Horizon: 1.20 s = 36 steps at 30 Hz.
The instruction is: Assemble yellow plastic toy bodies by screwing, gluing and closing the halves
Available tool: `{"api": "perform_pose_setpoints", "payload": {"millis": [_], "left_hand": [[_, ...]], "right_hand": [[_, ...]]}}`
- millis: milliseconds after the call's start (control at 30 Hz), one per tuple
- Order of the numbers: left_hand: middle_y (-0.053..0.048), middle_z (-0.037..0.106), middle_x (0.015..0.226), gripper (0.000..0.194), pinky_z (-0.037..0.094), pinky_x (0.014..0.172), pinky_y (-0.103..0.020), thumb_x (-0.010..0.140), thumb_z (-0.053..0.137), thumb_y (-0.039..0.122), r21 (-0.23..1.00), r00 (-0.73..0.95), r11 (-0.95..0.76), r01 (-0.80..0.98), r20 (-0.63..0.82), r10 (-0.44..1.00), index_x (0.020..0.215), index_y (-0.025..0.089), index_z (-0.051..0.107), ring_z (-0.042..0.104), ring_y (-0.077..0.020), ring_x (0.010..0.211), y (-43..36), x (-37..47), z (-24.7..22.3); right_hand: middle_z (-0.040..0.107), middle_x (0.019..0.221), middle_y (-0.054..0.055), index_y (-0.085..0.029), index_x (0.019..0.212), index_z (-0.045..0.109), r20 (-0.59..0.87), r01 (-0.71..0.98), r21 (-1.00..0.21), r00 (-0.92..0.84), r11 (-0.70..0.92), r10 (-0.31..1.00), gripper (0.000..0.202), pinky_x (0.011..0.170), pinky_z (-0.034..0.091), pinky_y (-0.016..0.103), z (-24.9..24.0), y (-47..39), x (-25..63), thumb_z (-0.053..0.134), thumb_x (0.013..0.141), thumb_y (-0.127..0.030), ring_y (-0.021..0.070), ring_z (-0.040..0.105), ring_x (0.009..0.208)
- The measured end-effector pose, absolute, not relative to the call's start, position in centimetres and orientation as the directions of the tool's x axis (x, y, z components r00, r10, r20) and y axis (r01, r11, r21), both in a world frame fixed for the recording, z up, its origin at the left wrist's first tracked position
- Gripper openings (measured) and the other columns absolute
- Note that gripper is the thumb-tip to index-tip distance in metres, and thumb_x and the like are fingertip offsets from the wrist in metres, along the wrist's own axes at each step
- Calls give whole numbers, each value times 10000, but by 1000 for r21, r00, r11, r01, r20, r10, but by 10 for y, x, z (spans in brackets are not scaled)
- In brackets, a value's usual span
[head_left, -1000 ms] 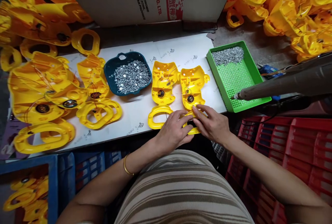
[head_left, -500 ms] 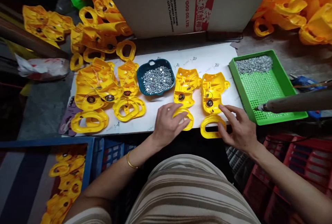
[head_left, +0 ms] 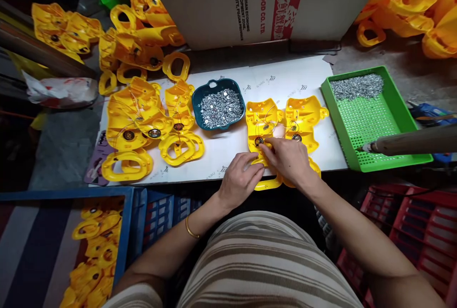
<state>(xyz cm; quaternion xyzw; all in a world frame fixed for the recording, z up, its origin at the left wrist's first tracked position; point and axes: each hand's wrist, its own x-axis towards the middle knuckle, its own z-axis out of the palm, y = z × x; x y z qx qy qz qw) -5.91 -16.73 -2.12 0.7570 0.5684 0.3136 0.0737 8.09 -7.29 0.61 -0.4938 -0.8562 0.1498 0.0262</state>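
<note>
On the white board lies a yellow plastic shell (head_left: 262, 113) with thin wires and a small round speaker (head_left: 259, 142) inside. Its lower end is gripped from the left by my left hand (head_left: 238, 180), whose fingers are curled in. My right hand (head_left: 290, 159) reaches across from the right, thumb and forefinger closed on the shell beside the speaker. Below the hands shows part of a yellow ring-shaped handle (head_left: 268, 184). A second yellow shell (head_left: 303, 110) lies just to the right, partly covered by my right hand.
Left of the shells stands a dark teal tray (head_left: 196, 101) of small screws. At right, a green basket (head_left: 424, 158) holds more screws, with a rod-like tool (head_left: 410, 142) over it. Several yellow shells (head_left: 124, 113) crowd the left; a cardboard box (head_left: 214, 8) stands behind.
My right hand has moved left from the right-hand shell to the left one. That shell has shifted slightly down, and my left hand has closed on its lower end.
</note>
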Motion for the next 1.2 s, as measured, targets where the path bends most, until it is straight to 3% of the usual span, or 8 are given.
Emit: {"api": "perform_pose_setpoints", "payload": {"millis": [133, 233, 400, 500, 733, 1000, 1133, 1200], "left_hand": [[-121, 663, 1033, 88, 559, 836, -368, 887, 584, 156, 489, 174, -384, 783, 421, 890, 890, 150, 672, 611, -204, 974, -165, -63, -23], [-102, 683, 995, 104, 559, 828, -336, 898, 573, 173, 591, 97, -342, 731, 406, 909, 928, 154, 671, 635, -186, 945, -161, -66, -21], [-50, 649, 948, 401, 477, 521, -160, 886, 606, 338, 867, -229, 27, 498, 101, 968, 1240, 153, 580, 535, -47, 554, -143, -66, -9], [-1, 623, 820, 453, 387, 427, -134, 817, 683, 398, 946, -234, 161, 281, -95, 968, 1187, 148, 604, 431, -11, 447, -129, -63, -2], [-34, 644, 985, 534, 405, 354, -122, 743, 748, 311, 940, -178, 328, -90, -339, 924, 1199, 202, 492, 555, -31, 449, -114, -61, 6], [-96, 623, 1148, 596, 417, 311, -135, 785, 721, 372, 912, -162, 390, -125, -406, 899, 1276, 212, 424, 599, -48, 431, -118, -64, 18], [-9, 657, 857, 705, 381, 289, -140, 788, 711, 420, 868, -63, 454, -204, -474, 878, 1359, 192, 367, 559, -60, 369, -119, -62, 20], [36, 624, 697, 609, 321, 274, -123, 790, 698, 463, 861, -16, 460, -216, -475, 880, 1273, 164, 479, 510, -47, 329, -120, -60, 20]], "right_hand": [[746, 790, 82, -237, 969, 710, -99, 864, -341, -424, 369, 900, 314, 505, 212, 295, 5, -74, 76, 482, 924, -449, 226, 664, 642], [748, 778, 51, -243, 963, 708, -87, 838, -447, -389, 313, 917, 271, 521, 270, 288, 4, -74, 77, 524, 901, -430, 224, 672, 669], [722, 745, 6, -218, 922, 681, -41, 723, -632, -393, 281, 919, 189, 576, 382, 270, 8, -75, 88, 586, 856, -366, 162, 636, 606], [707, 761, 6, -209, 910, 661, -9, 665, -675, -438, 318, 899, 165, 579, 408, 262, 12, -77, 93, 578, 855, -341, 146, 615, 597], [670, 915, 64, -189, 909, 623, 63, 530, -764, -506, 367, 860, 155, 612, 479, 262, 7, -76, 96, 530, 888, -312, 165, 638, 729], [675, 806, 36, -188, 980, 601, -112, 261, -965, -507, 28, 855, 231, 549, 528, 247, 5, -72, 100, 562, 877, -392, 150, 666, 656], [607, 721, -15, -189, 1018, 563, -204, 23, -972, -567, -233, 798, 353, 447, 507, 200, 8, -68, 99, 652, 808, -458, 117, 624, 590], [573, 685, -44, -198, 988, 524, -230, -64, -944, -575, -323, 785, 388, 424, 499, 182, 9, -66, 99, 702, 766, -462, 103, 609, 557]]}}
